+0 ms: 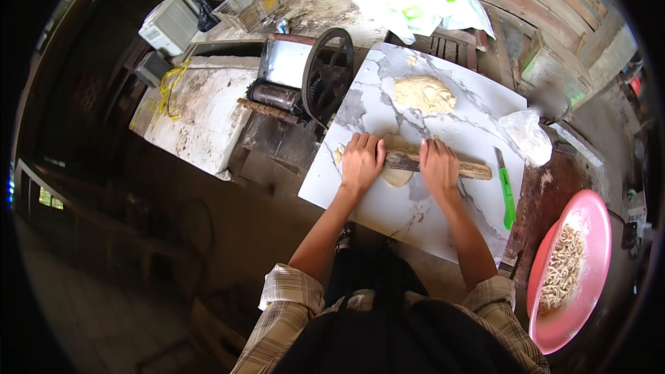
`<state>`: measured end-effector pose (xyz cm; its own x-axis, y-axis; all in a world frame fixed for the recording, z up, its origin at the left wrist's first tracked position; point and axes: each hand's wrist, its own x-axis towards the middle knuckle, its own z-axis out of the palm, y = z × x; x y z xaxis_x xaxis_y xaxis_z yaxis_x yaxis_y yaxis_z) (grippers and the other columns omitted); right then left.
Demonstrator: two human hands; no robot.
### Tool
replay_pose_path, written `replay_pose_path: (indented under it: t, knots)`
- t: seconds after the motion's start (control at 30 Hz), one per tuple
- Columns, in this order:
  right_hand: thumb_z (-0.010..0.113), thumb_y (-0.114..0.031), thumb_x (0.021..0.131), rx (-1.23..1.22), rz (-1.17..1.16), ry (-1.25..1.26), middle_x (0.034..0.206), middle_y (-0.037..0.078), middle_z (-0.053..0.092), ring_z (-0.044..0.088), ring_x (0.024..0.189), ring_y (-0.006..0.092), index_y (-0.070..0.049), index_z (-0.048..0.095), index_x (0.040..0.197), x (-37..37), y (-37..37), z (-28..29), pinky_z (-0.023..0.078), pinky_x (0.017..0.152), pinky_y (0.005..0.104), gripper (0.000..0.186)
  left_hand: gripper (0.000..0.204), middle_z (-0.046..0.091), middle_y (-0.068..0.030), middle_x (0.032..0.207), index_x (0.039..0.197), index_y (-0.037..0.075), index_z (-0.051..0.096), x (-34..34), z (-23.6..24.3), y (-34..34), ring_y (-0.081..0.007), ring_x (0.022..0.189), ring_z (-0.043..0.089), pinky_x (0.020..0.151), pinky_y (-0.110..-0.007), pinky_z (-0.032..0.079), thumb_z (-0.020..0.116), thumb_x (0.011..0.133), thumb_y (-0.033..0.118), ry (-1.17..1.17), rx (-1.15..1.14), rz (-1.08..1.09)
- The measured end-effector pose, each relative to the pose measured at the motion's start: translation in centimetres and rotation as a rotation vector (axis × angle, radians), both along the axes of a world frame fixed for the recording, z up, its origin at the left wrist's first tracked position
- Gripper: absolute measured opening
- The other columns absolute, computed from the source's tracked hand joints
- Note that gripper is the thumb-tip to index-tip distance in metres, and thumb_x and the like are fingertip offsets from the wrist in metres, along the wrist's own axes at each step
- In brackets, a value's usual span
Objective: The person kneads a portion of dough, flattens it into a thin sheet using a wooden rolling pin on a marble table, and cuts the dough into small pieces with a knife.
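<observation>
A worn wooden rolling stick [403,161] lies across a flat piece of dough [396,177] on the marble-patterned board [374,204]. My left hand [363,163] rests closed over the stick's left part. Over its right part my right hand [439,167] is closed too, and the stick's pale end sticks out beyond it. A small dough scrap [339,154] sits beside my left hand. Farther back on the board is a big rough lump of dough [424,94]. To the right of my right hand lies a knife with a green handle [508,201].
A hand-cranked roller machine [277,93] with a large dark wheel [327,76] stands left of the board. A pink basin [589,263] with short dough strips is at right. Plastic bags [526,135], a white-green sack [422,7] and a crate [256,1] lie around.
</observation>
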<state>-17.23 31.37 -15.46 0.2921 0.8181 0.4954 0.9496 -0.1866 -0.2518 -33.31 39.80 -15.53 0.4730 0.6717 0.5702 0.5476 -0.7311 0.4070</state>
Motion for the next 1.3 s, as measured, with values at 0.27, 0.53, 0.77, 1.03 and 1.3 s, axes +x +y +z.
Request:
replay_pose_path:
  t: [0.27,0.53,0.77,1.03,1.3]
  knots:
    - [0.050,-0.025,0.092,-0.132,0.050,-0.005,0.086,0.012,0.059,0.057,0.090,0.0265,-0.005,0.059,0.083,-2.2,0.9,1.1,0.044,0.079,0.0418,0.024,0.025,0.061,-0.0137,0.091,0.089,0.002,0.060,-1.3,0.0,-0.7,-0.0316,0.093,0.056,0.084,-0.045,0.043,0.051,0.089,0.026,0.183,-0.291,0.209]
    - [0.052,-0.032,0.091,-0.023,0.030,-0.186,0.129,0.020,0.051,0.039,0.129,0.0297,0.003,0.045,0.129,-2.2,1.6,-0.8,0.026,0.109,0.0457,0.052,0.066,0.035,-0.0231,0.142,0.134,-0.012,0.034,-0.3,-1.0,0.2,-0.0311,0.140,0.019,0.110,-0.059,0.002,0.037,0.095,0.042,0.290,-0.103,0.285]
    - [0.051,-0.036,0.092,-0.177,0.077,-0.041,0.129,0.024,0.050,0.044,0.126,0.0306,0.010,0.036,0.133,-2.9,0.1,-0.6,0.028,0.110,0.0425,0.064,0.054,0.038,-0.0237,0.140,0.129,-0.011,0.043,-1.1,-1.2,-1.4,-0.0310,0.139,0.023,0.110,-0.059,0.004,0.036,0.097,0.032,0.378,-0.122,0.215]
    - [0.044,-0.034,0.095,-0.113,-0.023,-0.143,0.137,0.021,0.043,0.032,0.135,0.0277,0.008,0.037,0.134,-3.7,0.6,0.3,0.025,0.111,0.0414,0.058,0.057,0.035,-0.0246,0.142,0.134,-0.011,0.036,-1.1,-1.5,-0.2,-0.0287,0.140,0.019,0.112,-0.055,0.005,0.035,0.096,0.031,0.237,-0.075,0.179]
    - [0.046,-0.027,0.094,-0.176,0.040,0.000,0.124,0.023,0.055,0.047,0.124,0.0300,0.008,0.050,0.123,-3.2,-0.2,0.0,0.034,0.106,0.0396,0.045,0.055,0.034,-0.0245,0.142,0.130,-0.013,0.040,-1.0,-0.3,-1.6,-0.0308,0.139,0.023,0.112,-0.056,0.006,0.039,0.095,0.029,0.347,-0.143,0.159]
